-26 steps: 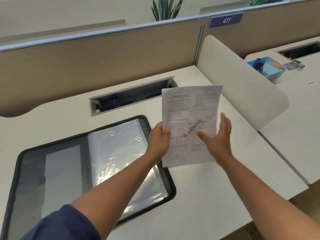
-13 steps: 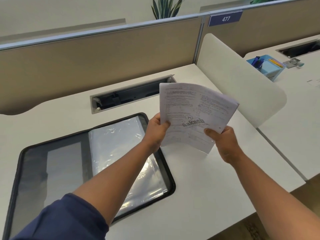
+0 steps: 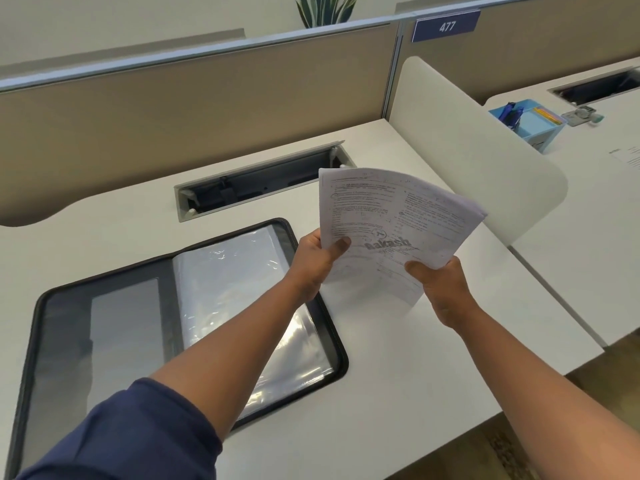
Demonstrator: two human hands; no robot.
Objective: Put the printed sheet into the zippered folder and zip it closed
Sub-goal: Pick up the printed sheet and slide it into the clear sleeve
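Sheet held aloft, folder open to the left and below.

Both hands pinch the printed sheet, left hand and right hand at its near edge. Zippered folder lies open on desk, long axis left-right; left hand nearer.

Matt printed paper sheet, glossy crinkled plastic sleeves in folder, smooth matt desk

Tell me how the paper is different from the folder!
The printed sheet is white with writing; the zippered folder is dark-edged with shiny clear sleeves. The sheet is up in the air, held by the left hand and right hand; the folder lies open on the desk.
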